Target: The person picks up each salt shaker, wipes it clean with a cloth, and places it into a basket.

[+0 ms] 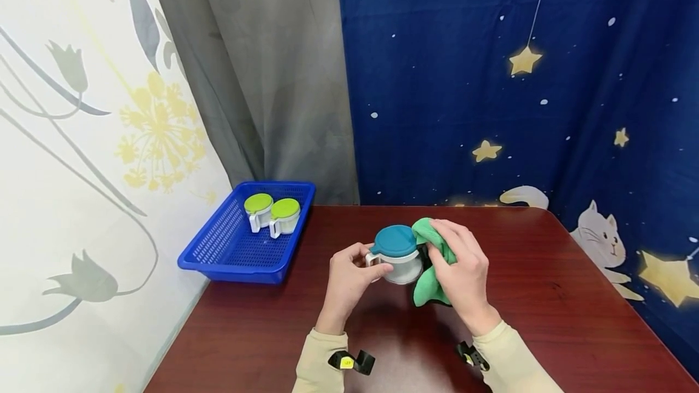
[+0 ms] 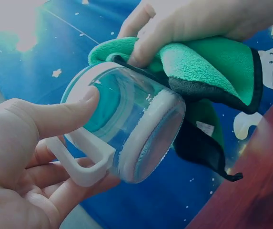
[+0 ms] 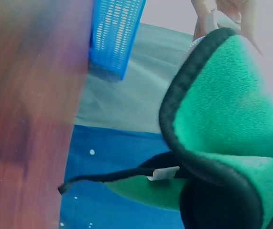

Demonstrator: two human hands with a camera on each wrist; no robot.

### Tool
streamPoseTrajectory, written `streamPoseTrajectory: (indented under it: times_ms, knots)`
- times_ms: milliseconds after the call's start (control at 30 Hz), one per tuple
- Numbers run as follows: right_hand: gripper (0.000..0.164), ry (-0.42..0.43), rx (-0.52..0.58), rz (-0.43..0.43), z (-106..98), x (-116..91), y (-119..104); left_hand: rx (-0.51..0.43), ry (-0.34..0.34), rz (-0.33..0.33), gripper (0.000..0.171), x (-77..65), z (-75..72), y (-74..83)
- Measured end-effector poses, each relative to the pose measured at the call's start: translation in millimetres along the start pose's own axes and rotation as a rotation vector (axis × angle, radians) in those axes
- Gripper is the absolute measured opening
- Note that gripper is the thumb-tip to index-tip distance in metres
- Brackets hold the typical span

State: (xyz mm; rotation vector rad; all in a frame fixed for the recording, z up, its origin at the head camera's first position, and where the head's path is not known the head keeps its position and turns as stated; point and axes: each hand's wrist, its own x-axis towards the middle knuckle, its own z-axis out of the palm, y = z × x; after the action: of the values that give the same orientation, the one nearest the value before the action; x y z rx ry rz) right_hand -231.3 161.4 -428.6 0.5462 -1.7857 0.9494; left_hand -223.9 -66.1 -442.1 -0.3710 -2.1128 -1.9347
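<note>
A clear seasoning jar [image 1: 403, 267] with a teal lid [image 1: 395, 241] and a white handle [image 2: 86, 162] is held above the table. My left hand [image 1: 352, 278] grips it at the handle side, thumb pressed along the jar wall. A white powdery layer sits near the base of the jar in the left wrist view. My right hand [image 1: 461, 265] holds a green cloth [image 2: 207, 71] with black edging against the jar's far side and lid edge. In the right wrist view the cloth [image 3: 231, 105] hides most of the jar.
To the left on the brown table [image 1: 262, 332] stands a blue plastic basket [image 1: 235, 275]. Inside are two similar jars with lime-green lids, one lid [image 1: 258, 202] beside the other [image 1: 285, 208]. Curtains [image 1: 437, 108] hang behind the table.
</note>
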Motion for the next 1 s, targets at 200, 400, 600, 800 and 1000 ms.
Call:
streamPoseTrajectory:
  times_ms: [200,400,600,800,1000]
  knots:
    - [0.044,-0.119,0.022,-0.057,-0.6,-0.3,-6.3,-0.028,0.052,0.004,0.041,0.0,-1.1,-1.6]
    - [0.038,-0.173,0.097,-0.078,-2.3,2.6,-10.7,-0.087,0.101,-0.02,0.041,2.3,-2.1,-1.3]
    - [0.04,-0.214,0.068,-0.016,1.4,-10.4,-4.5,-0.083,0.171,-0.028,0.039,2.8,-4.1,-0.9]
    - [0.036,-0.285,-0.029,0.116,7.3,-36.0,3.6,-0.069,0.198,-0.011,0.034,3.3,-10.3,-0.9]
    - [0.032,-0.252,-0.06,0.216,9.5,-38.8,3.9,-0.063,0.147,-0.014,0.034,4.7,-13.1,-3.3]
